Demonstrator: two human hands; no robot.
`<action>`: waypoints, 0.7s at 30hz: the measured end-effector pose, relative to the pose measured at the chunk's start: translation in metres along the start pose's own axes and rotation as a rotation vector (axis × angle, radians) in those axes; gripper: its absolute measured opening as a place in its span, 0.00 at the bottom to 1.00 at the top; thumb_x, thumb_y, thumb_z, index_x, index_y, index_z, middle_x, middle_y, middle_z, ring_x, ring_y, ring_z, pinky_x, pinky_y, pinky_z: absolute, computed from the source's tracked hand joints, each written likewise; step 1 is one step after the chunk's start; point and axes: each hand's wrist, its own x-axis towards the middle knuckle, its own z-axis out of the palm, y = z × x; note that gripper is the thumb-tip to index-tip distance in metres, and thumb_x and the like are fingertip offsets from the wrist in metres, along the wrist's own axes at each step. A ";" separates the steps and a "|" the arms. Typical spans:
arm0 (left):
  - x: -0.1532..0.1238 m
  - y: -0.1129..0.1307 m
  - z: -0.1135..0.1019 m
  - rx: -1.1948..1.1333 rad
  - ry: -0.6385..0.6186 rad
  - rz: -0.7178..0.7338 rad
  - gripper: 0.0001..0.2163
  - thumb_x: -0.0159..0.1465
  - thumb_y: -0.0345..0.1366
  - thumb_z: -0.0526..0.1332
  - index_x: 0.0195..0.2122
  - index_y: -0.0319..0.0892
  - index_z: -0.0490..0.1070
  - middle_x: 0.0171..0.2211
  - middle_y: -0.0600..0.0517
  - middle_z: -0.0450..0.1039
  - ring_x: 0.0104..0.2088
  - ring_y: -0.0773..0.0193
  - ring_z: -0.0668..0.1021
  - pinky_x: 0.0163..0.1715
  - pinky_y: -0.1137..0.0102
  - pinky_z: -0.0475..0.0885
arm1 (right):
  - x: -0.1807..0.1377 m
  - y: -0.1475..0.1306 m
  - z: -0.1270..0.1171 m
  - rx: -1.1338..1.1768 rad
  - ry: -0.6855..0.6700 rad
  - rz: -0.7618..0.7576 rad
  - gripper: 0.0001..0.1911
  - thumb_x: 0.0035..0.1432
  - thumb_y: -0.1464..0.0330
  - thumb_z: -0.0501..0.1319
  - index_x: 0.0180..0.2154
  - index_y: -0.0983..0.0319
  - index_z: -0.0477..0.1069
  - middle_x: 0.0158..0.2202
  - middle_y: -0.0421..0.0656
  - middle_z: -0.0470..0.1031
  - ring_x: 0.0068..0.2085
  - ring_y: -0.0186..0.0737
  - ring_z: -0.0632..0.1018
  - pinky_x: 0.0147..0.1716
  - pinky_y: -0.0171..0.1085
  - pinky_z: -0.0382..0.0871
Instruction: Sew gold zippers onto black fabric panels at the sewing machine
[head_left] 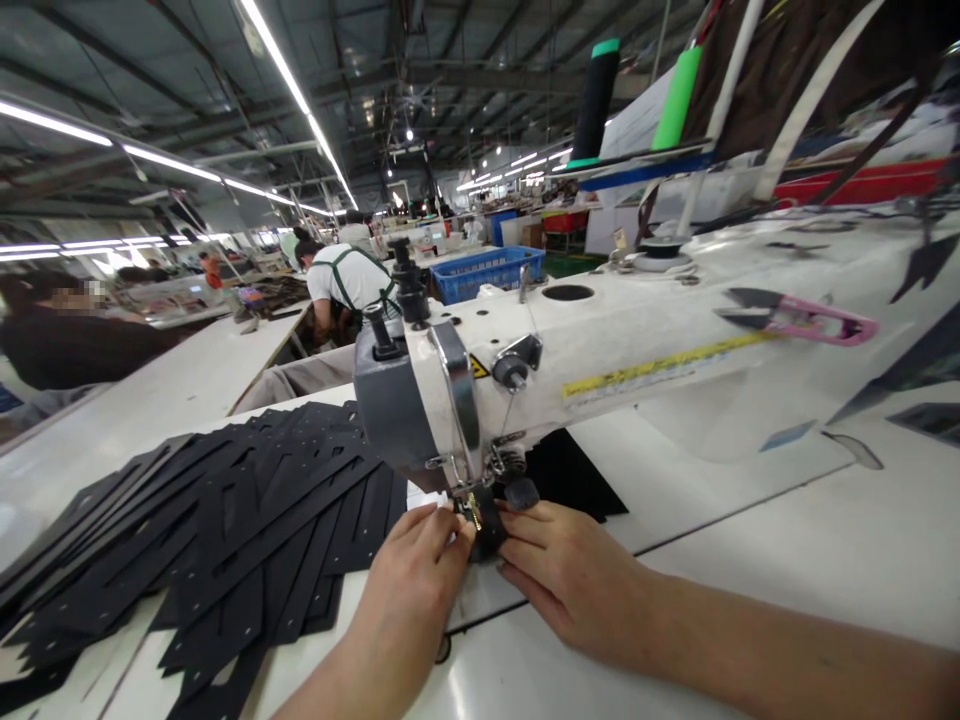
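A white industrial sewing machine (600,340) stands across the table, its needle head at the centre. Under the presser foot lies a small black piece (489,530). My left hand (412,585) pinches the piece's left edge with closed fingers. My right hand (570,575) presses on its right side, fingers curled round it. Both hands meet right below the needle.
A spread pile of black cut strips (217,530) covers the table to the left. Pink thread snips (802,320) rest on the machine arm. Thread cones (596,95) stand behind. A blue crate (487,270) and other workers (349,280) are farther back.
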 end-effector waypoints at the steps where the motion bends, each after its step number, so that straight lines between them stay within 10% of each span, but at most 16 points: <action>1: -0.001 0.000 0.000 -0.013 0.003 -0.009 0.10 0.63 0.27 0.49 0.39 0.38 0.69 0.33 0.46 0.71 0.38 0.60 0.75 0.39 0.65 0.73 | 0.000 0.000 0.000 -0.001 0.006 0.009 0.09 0.57 0.76 0.52 0.33 0.66 0.71 0.35 0.48 0.73 0.40 0.43 0.73 0.43 0.42 0.69; 21: -0.010 -0.015 0.010 0.075 -0.043 0.069 0.11 0.64 0.26 0.49 0.44 0.37 0.67 0.38 0.44 0.71 0.43 0.59 0.74 0.47 0.62 0.70 | 0.001 0.005 -0.003 -0.042 -0.011 0.057 0.14 0.57 0.75 0.51 0.45 0.69 0.67 0.46 0.56 0.69 0.47 0.48 0.70 0.48 0.47 0.65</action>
